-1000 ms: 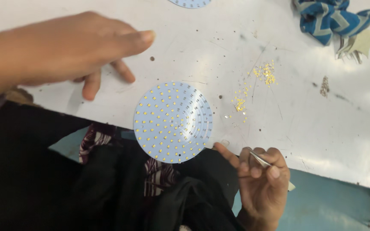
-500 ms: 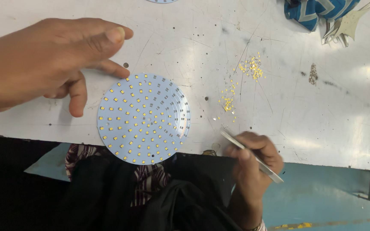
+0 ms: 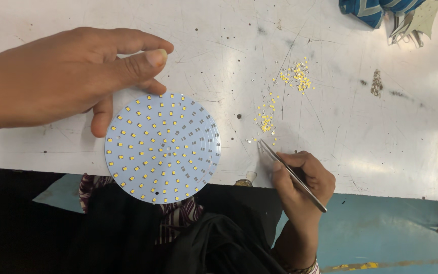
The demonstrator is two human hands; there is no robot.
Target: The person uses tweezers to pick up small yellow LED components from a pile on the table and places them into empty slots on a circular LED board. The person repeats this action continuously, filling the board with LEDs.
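Head view, left hand: the left hand [image 3: 72, 76] pinches the upper left rim of the round white LED board [image 3: 162, 147] between thumb and fingers, grip clenched on it so the disc lies flat.
Board: it overhangs the near edge of the white table [image 3: 381, 142], its face dotted with small yellow chips in rings.
Right hand: the right hand [image 3: 302, 175] grasps metal tweezers [image 3: 290, 174], tips aimed at the loose yellow chips [image 3: 265, 122]; whether the tips hold one is too small to tell.
Further chips: a second small heap [image 3: 298, 76] lies well apart.
Far corner: blue patterned cloth [image 3: 376, 10].
Packages, labels: none show.
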